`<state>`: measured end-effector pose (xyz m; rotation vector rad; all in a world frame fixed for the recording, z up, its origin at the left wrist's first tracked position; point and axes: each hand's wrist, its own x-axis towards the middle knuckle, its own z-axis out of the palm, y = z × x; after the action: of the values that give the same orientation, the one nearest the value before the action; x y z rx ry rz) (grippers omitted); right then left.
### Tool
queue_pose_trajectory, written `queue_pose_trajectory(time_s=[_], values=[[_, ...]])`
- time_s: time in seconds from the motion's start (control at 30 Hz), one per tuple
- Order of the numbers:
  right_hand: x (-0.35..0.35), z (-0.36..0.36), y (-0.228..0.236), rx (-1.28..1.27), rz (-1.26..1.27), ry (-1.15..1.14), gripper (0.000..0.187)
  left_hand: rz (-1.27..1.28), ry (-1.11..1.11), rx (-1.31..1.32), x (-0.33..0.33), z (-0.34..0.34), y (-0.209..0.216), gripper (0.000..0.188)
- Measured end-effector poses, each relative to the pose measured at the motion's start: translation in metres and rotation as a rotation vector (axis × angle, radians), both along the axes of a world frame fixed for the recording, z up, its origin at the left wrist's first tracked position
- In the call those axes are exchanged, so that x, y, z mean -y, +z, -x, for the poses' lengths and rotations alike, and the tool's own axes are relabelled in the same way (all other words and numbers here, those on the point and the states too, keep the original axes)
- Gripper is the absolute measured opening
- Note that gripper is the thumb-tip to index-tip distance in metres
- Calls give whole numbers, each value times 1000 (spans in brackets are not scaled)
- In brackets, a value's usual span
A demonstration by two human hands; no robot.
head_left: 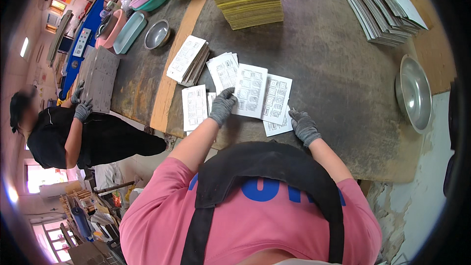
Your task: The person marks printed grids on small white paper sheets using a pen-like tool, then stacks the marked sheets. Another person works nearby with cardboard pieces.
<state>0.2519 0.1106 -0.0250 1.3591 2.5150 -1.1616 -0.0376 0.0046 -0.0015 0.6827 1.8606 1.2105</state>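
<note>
My left hand (223, 106), in a grey knit glove, pinches the left edge of a white printed leaflet (250, 91) covered with line diagrams. Its right part (277, 99) spreads out beside it; whether the two are joined is unclear. Another printed sheet (278, 128) lies partly hidden beneath. At that sheet's right edge is my gloved right hand (305, 126), its fingers curled, thumb and fingertips together on the paper. To the left lie more loose printed sheets (195, 105) and a fanned few (223, 71). Behind them rises a small stack of printed sheets (187, 59).
A tall yellow-edged cardboard stack (248, 0) stands at the back, a grey-white board stack (380, 7) at back right. One metal bowl (412, 93) sits at the right edge, another (157, 35) at left near plastic basins (130, 33). A co-worker (73, 132) handles boards (100, 78) at left.
</note>
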Motion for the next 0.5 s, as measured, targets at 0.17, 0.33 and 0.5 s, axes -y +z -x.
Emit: queue_pose_trajectory(time_s=[0.17,0.33,0.5], values=[[-3,0,-6,-62,-19,12,35,-11,-9,-147,-6,42,26,30],[-2,-4,-16,-128,-63,-2,35,13,17,-246,-5,57,34,31],[-1,-6,-32,-322,-109,-14,28,52,20,-339,5,59,32,35]])
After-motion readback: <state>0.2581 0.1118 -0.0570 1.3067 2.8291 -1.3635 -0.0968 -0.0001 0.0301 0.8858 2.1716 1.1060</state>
